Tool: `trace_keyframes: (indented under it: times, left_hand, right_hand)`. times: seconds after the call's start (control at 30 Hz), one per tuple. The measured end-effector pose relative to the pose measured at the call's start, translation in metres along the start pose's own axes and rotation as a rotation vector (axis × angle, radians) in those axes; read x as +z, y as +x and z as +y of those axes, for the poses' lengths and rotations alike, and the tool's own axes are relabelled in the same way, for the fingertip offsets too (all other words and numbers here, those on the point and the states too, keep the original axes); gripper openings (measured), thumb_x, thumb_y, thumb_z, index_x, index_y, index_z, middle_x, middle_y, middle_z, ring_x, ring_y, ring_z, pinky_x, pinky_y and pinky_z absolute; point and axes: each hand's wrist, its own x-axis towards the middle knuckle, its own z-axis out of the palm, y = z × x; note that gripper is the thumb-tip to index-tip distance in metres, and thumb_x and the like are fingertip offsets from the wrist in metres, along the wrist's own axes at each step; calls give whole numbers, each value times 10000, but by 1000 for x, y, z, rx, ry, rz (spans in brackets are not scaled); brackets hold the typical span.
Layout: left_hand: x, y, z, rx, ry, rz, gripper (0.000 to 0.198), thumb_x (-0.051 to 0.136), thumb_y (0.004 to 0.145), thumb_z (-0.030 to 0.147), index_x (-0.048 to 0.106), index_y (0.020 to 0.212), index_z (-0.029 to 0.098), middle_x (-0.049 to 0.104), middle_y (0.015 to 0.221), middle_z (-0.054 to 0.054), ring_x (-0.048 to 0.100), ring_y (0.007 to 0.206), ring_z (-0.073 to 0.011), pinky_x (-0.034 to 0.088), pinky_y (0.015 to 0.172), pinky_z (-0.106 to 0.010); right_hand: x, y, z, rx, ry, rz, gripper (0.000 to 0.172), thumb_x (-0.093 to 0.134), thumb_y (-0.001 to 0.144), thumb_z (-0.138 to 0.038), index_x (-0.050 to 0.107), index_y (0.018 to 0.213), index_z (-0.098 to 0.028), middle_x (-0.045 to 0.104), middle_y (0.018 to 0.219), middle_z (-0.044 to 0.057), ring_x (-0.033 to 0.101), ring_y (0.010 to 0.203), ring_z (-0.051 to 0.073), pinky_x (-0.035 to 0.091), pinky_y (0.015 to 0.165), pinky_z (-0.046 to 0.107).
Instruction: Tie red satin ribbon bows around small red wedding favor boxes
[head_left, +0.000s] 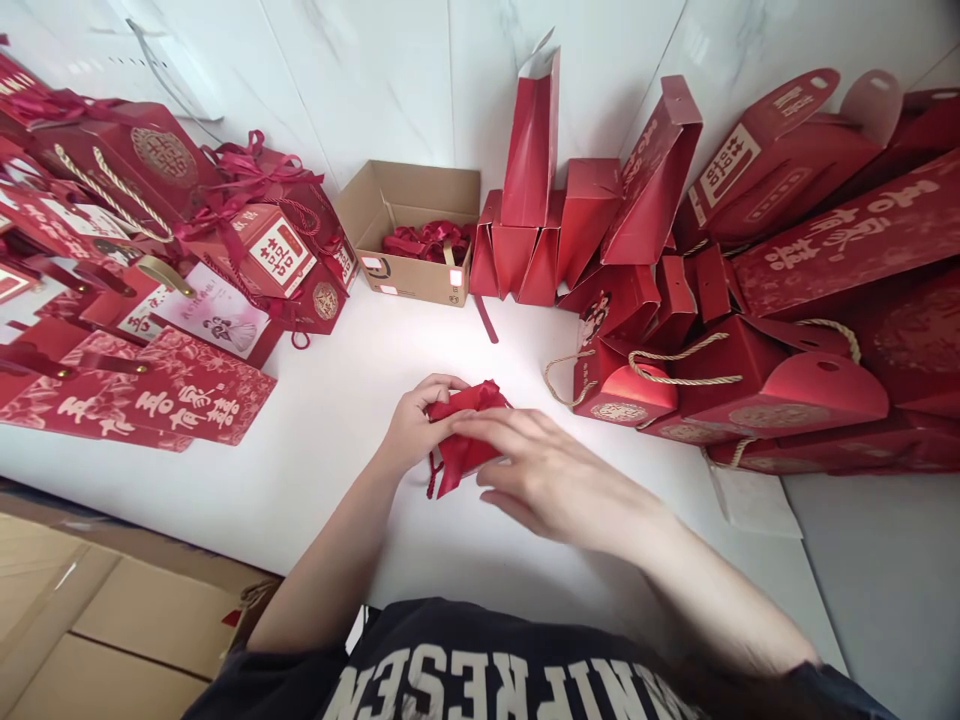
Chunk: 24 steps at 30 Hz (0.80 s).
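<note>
A small red gift box (459,455) with a red ribbon (487,395) across its top is at the middle of the table. A dark red twisted cord (432,478) hangs at its left side. My left hand (420,425) is closed around the box's left and far side. Over the right side reaches my right hand (547,475), its fingers stretched out and apart, the fingertips lying across the ribbon. Both hands partly hide the box, and the undersides of the right fingers do not show.
Behind the hands stands an open cardboard box (412,282) with red ribbons inside. A loose ribbon strip (486,320) lies before it. Finished-looking gift boxes (277,255) and bags (202,390) crowd the left; red boxes with rope handles (780,385) are stacked right.
</note>
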Motion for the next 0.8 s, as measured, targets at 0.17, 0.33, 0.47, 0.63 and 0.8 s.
trace_keyframes:
  times: [0.17,0.33,0.47,0.63,0.8]
  left_hand:
    - [-2,0,-1,-13,-6,-21,462,759,742,341,374,541,184,616,1036,-75,594,1021,-235,457,931,-377]
    - [-3,1,-1,-6,7,-38,467,758,738,345,369,534,185,615,1052,-81,593,1018,-238,461,922,-380]
    - [-3,2,-2,6,25,-52,482,761,731,351,355,530,185,613,1050,-87,593,1018,-240,462,918,-377]
    - [-4,4,-2,6,47,-74,474,747,740,333,343,542,185,605,1057,-83,593,997,-228,468,907,-372]
    - [-4,3,-2,19,-10,-148,493,753,731,328,320,545,183,597,1072,-81,594,992,-219,475,915,-373]
  right_hand:
    - [26,7,-10,-110,-84,-58,209,494,917,-132,674,1022,-157,535,1362,103,415,1306,271,252,1178,469]
    - [19,5,-10,-132,31,-105,318,434,930,-104,596,1203,-98,619,1252,116,500,1213,240,294,1150,448]
    - [6,0,-9,-101,169,-107,335,441,930,-103,591,1230,-116,640,1227,111,533,1168,230,400,1055,388]
    - [0,-4,0,-137,376,-247,259,526,895,-109,666,1109,-149,695,1125,92,606,1067,224,464,957,371]
    - [-15,-8,25,-31,758,-98,152,564,937,-241,696,986,-182,719,972,64,658,894,162,511,822,278]
